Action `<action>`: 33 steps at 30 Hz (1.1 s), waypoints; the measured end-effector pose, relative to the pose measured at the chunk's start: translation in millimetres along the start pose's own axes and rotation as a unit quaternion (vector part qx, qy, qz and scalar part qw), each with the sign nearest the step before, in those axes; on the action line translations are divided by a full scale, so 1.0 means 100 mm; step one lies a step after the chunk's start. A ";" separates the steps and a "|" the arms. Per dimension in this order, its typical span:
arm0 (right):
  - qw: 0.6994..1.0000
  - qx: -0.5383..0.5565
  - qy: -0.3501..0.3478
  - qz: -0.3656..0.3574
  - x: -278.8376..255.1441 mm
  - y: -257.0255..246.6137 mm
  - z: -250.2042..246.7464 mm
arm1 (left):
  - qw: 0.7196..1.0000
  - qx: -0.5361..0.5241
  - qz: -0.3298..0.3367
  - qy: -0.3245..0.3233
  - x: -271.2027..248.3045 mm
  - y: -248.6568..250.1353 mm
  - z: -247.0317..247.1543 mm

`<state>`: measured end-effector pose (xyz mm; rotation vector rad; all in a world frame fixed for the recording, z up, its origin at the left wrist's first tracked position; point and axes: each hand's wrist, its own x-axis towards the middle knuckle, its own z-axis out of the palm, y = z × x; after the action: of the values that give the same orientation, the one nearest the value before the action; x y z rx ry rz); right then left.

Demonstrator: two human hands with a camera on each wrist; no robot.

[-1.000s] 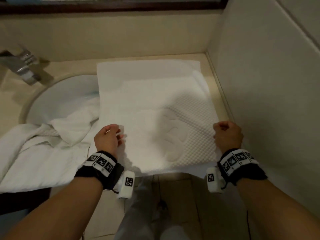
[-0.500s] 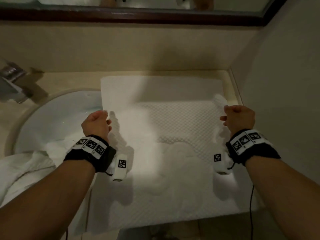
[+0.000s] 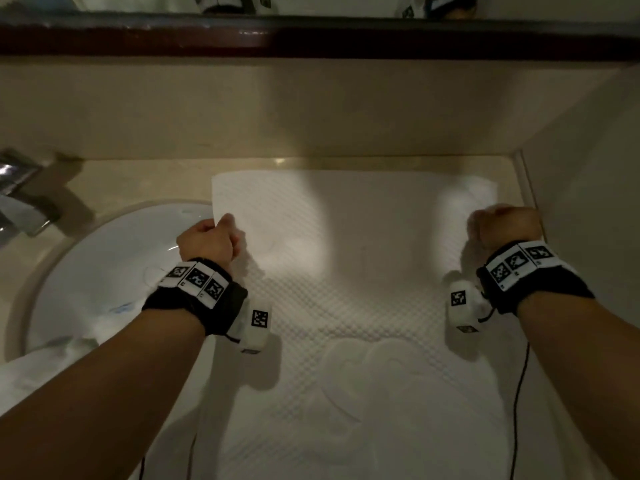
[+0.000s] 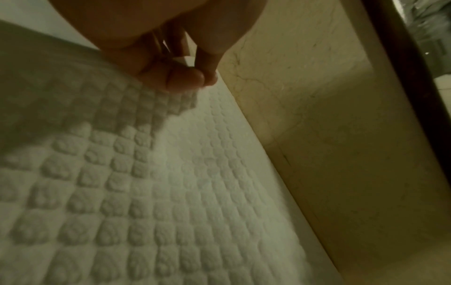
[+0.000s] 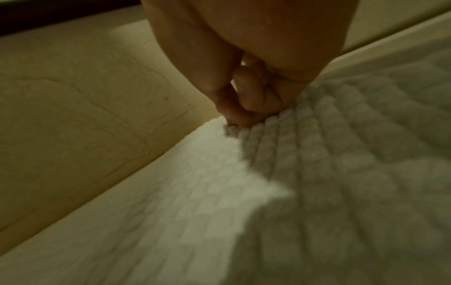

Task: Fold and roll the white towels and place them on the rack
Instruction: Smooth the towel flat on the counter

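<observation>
White towel (image 3: 363, 306) on counter (image 3: 145, 178) is pinched at both side edges by left hand (image 3: 206, 242) and right hand (image 3: 504, 225); sink (image 3: 104, 271) beside.

A beige marble counter (image 3: 145, 178) meets beige marble walls (image 3: 311, 109) in a dim corner; a round white basin (image 3: 104, 271), chrome tap (image 3: 20, 192), dark-framed mirror (image 3: 311, 32) above

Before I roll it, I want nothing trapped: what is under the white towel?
The white towel lies on the beige counter, its left edge over the sink. Anything beneath its middle is covered.
</observation>
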<state>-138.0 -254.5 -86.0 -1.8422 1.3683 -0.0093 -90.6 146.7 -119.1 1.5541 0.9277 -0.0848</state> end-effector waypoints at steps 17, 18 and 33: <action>0.995 -0.066 0.002 -0.077 0.36 -0.29 0.14 | 0.995 0.048 0.061 0.065 0.16 0.26 0.15; 0.996 -0.060 -0.009 -0.070 0.43 -0.28 0.15 | 0.993 0.064 0.065 0.070 0.18 0.26 0.14; 0.967 -0.050 0.018 -0.248 -0.41 -0.61 0.52 | 0.981 0.121 0.145 0.040 0.07 0.36 0.12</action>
<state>-82.6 -186.3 -65.2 -2.2354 0.9113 -0.2374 -58.9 143.6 -96.6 1.9154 0.7656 0.0764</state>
